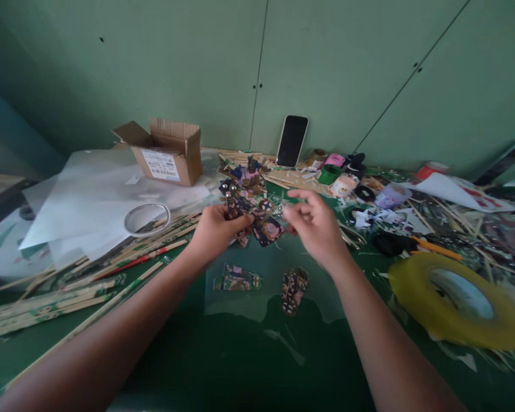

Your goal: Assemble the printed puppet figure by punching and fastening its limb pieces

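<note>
Near the table's [249, 366] middle, the left hand [214, 232] grips a stack of patterned cutouts [257, 220] upright so the right hand [315, 226], fingers loosely pinched and empty-looking, can reach their edge above two cutouts lying flat [264, 281].

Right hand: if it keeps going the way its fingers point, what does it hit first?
The right hand points left, so probably the patterned cutouts pinched in the left hand; a small gap shows, though depth is unclear.
</note>
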`<state>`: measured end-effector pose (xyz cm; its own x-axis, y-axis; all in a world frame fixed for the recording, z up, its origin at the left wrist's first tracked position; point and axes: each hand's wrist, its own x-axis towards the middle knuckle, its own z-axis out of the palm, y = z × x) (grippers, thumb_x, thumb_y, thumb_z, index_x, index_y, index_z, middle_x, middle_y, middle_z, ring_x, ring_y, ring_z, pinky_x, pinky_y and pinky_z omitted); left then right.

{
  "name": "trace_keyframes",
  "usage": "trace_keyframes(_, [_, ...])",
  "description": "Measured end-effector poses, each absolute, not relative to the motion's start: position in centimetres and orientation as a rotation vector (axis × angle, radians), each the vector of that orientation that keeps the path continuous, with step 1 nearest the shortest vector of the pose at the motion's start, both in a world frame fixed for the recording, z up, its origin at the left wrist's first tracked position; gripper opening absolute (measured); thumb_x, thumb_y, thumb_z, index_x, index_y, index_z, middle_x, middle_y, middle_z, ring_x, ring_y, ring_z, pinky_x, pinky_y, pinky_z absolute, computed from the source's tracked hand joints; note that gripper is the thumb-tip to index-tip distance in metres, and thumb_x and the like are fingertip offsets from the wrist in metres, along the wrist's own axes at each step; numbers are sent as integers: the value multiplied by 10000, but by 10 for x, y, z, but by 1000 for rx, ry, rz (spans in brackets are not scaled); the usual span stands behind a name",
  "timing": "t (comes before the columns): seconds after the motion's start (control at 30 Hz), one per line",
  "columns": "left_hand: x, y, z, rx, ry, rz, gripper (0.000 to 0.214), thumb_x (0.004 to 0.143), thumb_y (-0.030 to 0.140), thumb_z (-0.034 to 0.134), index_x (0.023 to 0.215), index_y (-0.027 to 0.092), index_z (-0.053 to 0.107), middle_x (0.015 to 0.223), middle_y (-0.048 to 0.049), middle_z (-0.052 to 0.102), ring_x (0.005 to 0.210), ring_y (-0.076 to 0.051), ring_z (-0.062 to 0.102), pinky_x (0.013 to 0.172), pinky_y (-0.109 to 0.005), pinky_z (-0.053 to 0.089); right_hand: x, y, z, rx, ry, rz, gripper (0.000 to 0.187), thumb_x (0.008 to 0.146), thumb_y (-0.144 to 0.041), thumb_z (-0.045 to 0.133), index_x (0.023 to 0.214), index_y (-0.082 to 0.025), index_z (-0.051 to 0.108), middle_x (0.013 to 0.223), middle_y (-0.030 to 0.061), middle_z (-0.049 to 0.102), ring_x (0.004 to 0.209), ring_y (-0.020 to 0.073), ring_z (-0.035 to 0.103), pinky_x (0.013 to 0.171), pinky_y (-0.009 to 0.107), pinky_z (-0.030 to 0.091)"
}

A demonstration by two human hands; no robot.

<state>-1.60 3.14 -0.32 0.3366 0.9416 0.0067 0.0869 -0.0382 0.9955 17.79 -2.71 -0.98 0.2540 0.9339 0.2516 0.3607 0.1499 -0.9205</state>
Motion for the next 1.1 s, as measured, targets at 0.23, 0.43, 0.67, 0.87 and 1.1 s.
trace_keyframes(0.23, [-25,50,7,1098,973,1269,204,542,272,792,600,131,656,558,-6,656,518,-121,576,527,-235,441,220,-24,-14,-1991,-1230,41,148,767,-143,547,813,-207,672,755,39,695,605,185,597,603,326,424])
trace_keyframes(0.43, [-22,50,2,1106,974,1258,208,543,272,795,575,126,651,547,-12,651,513,-122,576,517,-227,431,226,-21,-26,-2292,-1394,218,120,765,-194,627,753,-235,739,786,63,754,698,240,679,578,310,415])
trace_keyframes(0.67, [-19,46,-4,1200,990,1221,212,593,289,781,559,129,647,525,-10,635,481,-102,527,484,-216,371,216,-13,-36,-2083,-1514,217,182,852,-241,581,893,-238,758,855,45,771,796,230,703,661,300,464])
trace_keyframes(0.87, [-18,42,-4,1239,975,1194,219,602,291,777,542,131,639,510,-9,632,471,-96,505,485,-217,360,211,-13,-39,-2182,-1500,178,193,862,-252,581,911,-224,766,853,60,771,797,233,701,655,288,458])
trace_keyframes(1.1, [-17,42,-6,1283,975,1172,228,619,309,775,546,135,646,521,-13,641,484,-103,512,498,-225,371,208,-11,-36,-2305,-1509,144,381,857,-159,497,1139,-257,735,890,72,774,798,249,696,648,294,451])
